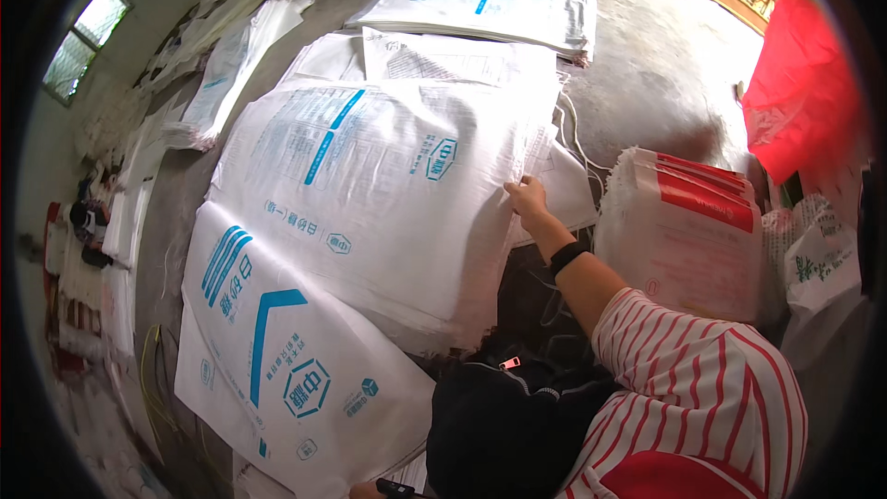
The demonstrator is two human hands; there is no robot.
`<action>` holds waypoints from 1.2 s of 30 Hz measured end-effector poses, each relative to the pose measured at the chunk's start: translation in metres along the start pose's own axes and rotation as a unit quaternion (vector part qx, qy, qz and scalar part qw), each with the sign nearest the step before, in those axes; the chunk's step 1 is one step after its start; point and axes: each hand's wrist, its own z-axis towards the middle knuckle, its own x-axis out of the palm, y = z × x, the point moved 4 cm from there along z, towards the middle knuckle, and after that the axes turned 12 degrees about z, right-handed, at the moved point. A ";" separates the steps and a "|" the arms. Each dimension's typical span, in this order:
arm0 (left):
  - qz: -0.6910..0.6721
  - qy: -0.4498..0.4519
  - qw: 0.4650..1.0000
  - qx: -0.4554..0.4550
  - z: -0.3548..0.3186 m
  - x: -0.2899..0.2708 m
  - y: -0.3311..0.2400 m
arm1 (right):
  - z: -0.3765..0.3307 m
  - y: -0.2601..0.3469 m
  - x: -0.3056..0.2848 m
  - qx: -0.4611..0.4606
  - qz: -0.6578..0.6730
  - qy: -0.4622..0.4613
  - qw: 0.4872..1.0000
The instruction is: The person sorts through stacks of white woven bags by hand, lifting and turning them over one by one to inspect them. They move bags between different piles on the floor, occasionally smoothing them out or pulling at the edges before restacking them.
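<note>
Fingers [517, 192] of the right hand [528, 200] close on the right edge of the top woven sack [370, 185], white with blue print, lying flat on a stack of like sacks on the concrete floor [637, 83]; a black wristband [567, 257] sits on that forearm; the left hand [362, 492] barely shows at 6 o'clock, its fingers hidden, so their state cannot be told; a bundle of red-striped sacks [684, 231] lies at 3 o'clock of the right hand; a red sheet [802, 92] hangs at 1 o'clock.
</note>
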 end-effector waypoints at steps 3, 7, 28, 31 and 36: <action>-0.040 -0.011 0.999 0.014 -0.008 -0.009 -0.024 | 0.015 0.005 -0.015 -0.055 0.028 -0.015 0.998; -0.091 -0.050 0.994 0.019 -0.001 -0.028 -0.037 | -0.013 0.018 0.005 0.011 0.145 0.046 0.988; -0.265 -0.022 0.957 0.112 -0.039 -0.070 -0.126 | -0.031 0.074 0.023 -0.283 -0.193 -0.097 0.934; -0.286 0.090 0.949 0.094 -0.028 -0.038 -0.129 | -0.063 0.094 0.051 -0.256 -0.163 -0.005 0.953; -0.387 0.159 0.891 0.177 -0.064 -0.068 -0.213 | -0.107 0.101 0.089 -0.361 -0.167 0.115 0.910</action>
